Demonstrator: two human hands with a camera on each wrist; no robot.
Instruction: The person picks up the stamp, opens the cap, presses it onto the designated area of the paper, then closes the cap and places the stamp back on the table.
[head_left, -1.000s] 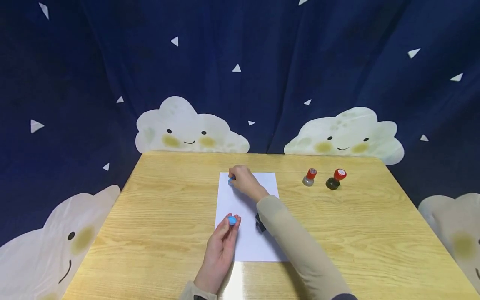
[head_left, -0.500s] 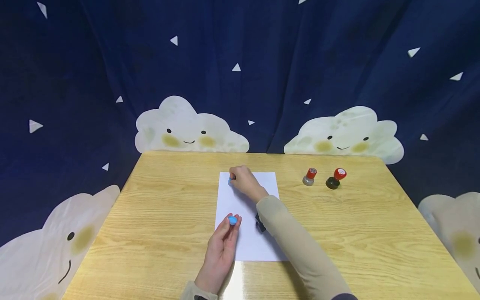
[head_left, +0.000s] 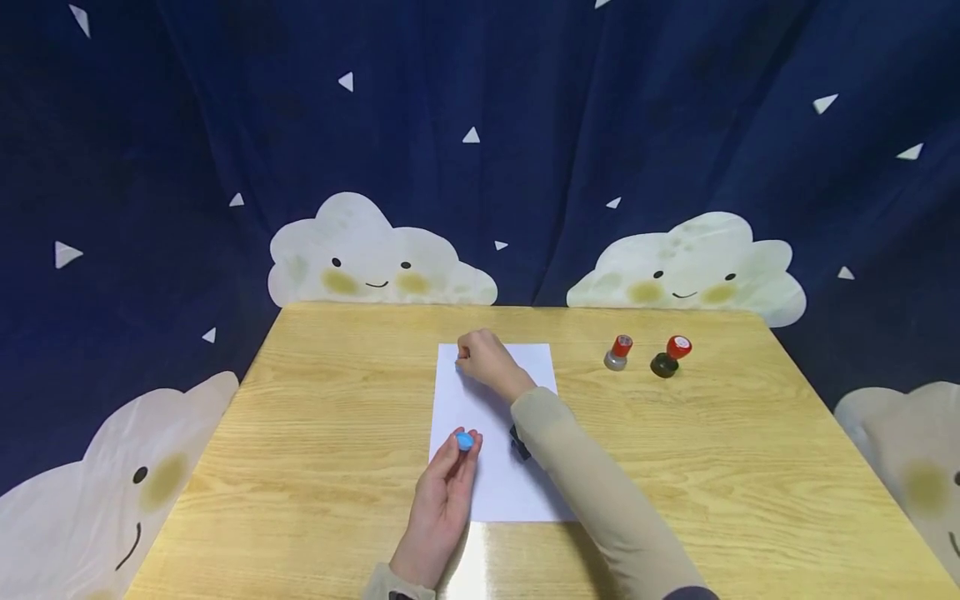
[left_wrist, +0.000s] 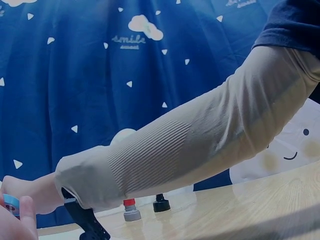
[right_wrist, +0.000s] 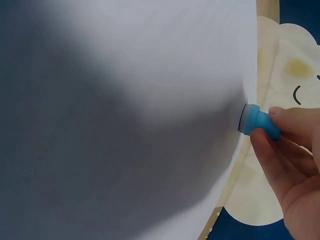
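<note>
My right hand [head_left: 487,360] pinches a small blue stamp [right_wrist: 265,122] between thumb and fingers. The stamp's flat face is against the white paper [head_left: 510,492], close to the sheet's far left corner. In the head view the fingers hide most of this stamp. Nearer to me, my left hand [head_left: 438,512] holds a small rounded blue cap [head_left: 465,442] at its fingertips, over the paper's left edge. A bit of the blue cap [left_wrist: 12,205] also shows at the left of the left wrist view, partly covered by a finger.
Two more stamps stand on the wooden table [head_left: 750,467] to the right of the paper: one red and grey [head_left: 617,353], one red and black [head_left: 671,357]. A black wrist mount [head_left: 519,444] hangs under the right sleeve. A dark blue curtain [head_left: 525,125] backs the table.
The right hand has shifted very slightly at the sheet's far left corner, and less of the blue stamp shows past its fingers. The left hand stays in place with the cap.
</note>
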